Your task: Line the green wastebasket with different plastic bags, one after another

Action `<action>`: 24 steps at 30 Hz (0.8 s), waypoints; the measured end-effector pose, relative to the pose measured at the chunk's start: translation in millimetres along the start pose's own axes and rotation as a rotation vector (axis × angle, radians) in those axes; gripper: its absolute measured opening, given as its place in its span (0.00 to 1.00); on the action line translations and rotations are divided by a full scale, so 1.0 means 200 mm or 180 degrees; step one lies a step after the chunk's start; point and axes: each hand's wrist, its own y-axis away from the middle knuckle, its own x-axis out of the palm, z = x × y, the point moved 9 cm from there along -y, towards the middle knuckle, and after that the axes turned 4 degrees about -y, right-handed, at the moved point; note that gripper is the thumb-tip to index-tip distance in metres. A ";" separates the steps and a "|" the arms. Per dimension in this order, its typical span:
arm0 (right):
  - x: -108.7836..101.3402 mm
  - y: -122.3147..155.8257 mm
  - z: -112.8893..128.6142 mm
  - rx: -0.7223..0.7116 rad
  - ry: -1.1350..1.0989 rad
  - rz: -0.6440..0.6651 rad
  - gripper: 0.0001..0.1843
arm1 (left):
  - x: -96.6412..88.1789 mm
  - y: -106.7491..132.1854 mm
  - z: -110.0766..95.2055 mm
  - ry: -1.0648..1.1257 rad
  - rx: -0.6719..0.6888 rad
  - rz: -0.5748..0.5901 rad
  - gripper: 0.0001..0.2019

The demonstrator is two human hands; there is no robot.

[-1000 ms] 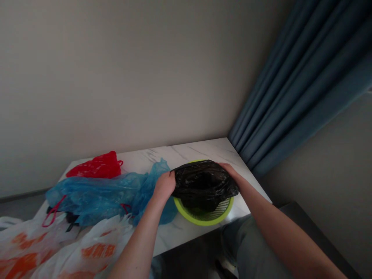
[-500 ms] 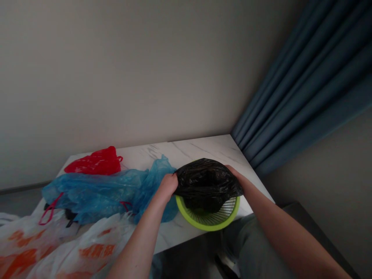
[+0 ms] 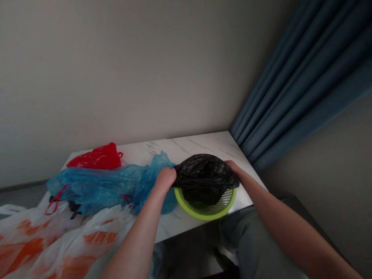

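Note:
A black plastic bag [image 3: 207,170] is stretched between my two hands, its lower part hanging into a lime-green slotted basket [image 3: 200,216]. My left hand [image 3: 167,177] is closed on the bag's left edge. On the opposite side, my right hand [image 3: 231,167] grips the right edge, its fingertips partly hidden by the plastic. The bag covers the far rim of the basket, while the near rim and some slotted wall show below it. The basket stands on a white marbled table [image 3: 194,145] near its front edge.
Left of the basket lies a crumpled blue plastic bag [image 3: 110,186], with a red bag [image 3: 99,157] behind it. White bags with orange print [image 3: 95,240] fill the front left. A wall stands behind the table, and a blue curtain [image 3: 279,85] hangs at the right.
The view has shifted slightly, so the table and basket appear a little higher. Both hands still hold the black bag over the basket, with its edge a bit lower on the right.

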 end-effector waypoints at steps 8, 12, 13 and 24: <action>-0.27 0.11 0.11 -0.0442 -0.0169 -0.0334 0.17 | -0.26 0.13 -0.22 -0.0627 0.0773 -0.0956 0.15; -0.29 0.30 0.21 -0.1112 -0.0198 0.0169 0.20 | -0.30 0.35 -0.37 -0.0772 0.1642 -0.1037 0.12; -0.27 0.36 0.23 -0.1257 -0.0113 0.0334 0.21 | -0.30 0.40 -0.39 -0.0784 0.1810 -0.0916 0.11; -0.17 0.84 0.33 -0.2075 0.1283 0.0114 0.10 | -0.05 0.71 -0.12 -0.0764 0.1997 0.0226 0.36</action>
